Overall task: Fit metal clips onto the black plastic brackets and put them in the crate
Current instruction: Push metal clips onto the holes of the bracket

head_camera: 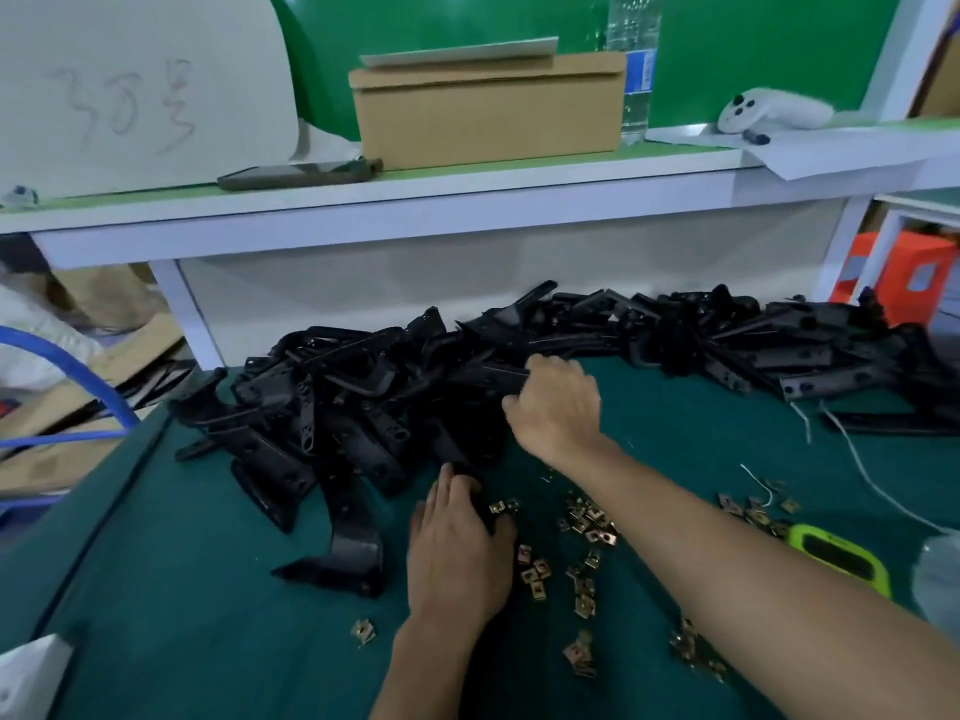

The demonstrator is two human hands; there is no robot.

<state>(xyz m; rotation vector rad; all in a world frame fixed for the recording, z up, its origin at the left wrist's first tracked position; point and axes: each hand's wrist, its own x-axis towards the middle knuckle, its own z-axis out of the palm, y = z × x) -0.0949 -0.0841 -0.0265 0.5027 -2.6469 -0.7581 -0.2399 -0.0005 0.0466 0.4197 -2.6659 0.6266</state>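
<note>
Now the right hand [561, 402] reaches into the pile of black brackets [363, 407] that runs along the far edge of the green work surface [182, 589]. Its fingers are curled down over one long bracket [493, 374] near the middle of the heap, closed on it.

The left hand [457, 553] lies palm down near the middle of the surface. Its fingers are stretched forward onto the near end of a dark bracket piece [480, 504], with the thumb on that piece's other side. Whether it grips the piece or only rests on it cannot be told.

Brass-coloured metal clips [587, 517] lie scattered on the surface just right of the left hand and under the right forearm, with more toward the near edge and the right edge.

A yellow-green device [836, 558] sits by the right edge, near a white cord [872, 485]. On the shelf [415, 210] behind the pile stand a cardboard box [488, 116] and a water bottle [634, 65]. A blue curved rim [78, 366] shows beyond the left edge.
</note>
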